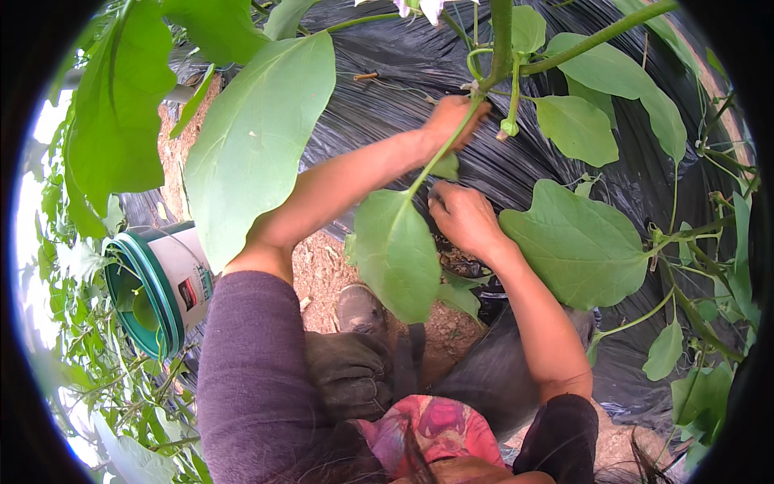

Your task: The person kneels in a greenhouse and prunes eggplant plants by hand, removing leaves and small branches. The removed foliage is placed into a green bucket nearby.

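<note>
My left hand reaches past the main stem of an eggplant plant, over black plastic mulch film. A leaf stalk crosses in front of its blurred fingers, so its grip is hidden. Below it, my right hand is curled near the film, its fingertips mostly turned away. A small piece of green leaf shows between the hands; whether either one holds it is unclear. One broad eggplant leaf hangs just left of my right hand, another to its right.
A white bucket with a green rim and leaves inside is tipped toward me at left. Large leaves overhang my left arm. A small green calyx hangs from the stem. My shoe rests on bare soil.
</note>
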A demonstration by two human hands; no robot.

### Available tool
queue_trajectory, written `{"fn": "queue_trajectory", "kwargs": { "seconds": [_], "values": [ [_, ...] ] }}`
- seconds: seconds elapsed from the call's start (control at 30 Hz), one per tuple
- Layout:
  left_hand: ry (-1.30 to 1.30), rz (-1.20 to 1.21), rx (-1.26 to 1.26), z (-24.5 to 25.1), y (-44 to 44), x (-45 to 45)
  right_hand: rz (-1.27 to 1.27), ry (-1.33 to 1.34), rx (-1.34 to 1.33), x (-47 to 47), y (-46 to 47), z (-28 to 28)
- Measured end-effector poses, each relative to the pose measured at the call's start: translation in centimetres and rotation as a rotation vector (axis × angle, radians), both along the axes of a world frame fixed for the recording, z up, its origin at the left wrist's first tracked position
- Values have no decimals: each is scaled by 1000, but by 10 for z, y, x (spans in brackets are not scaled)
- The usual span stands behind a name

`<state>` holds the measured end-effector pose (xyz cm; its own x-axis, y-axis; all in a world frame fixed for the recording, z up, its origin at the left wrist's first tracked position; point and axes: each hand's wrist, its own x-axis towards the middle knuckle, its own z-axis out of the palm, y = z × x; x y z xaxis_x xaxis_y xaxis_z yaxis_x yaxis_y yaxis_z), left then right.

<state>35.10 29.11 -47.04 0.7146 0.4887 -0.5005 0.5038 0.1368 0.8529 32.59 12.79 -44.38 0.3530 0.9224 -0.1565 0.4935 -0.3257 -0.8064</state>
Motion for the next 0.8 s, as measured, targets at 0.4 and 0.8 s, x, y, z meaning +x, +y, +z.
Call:
{"fn": "queue_trajectory", "kwargs": {
  "seconds": [0.4, 0.8],
  "values": [
    [-220, 368, -718, -17, -46, 68, 23, 18, -44, 0, 1, -1],
    [-341, 628, -658, -25, -47, 86, 38, 74, -53, 2, -2, -2]
  ]
}}
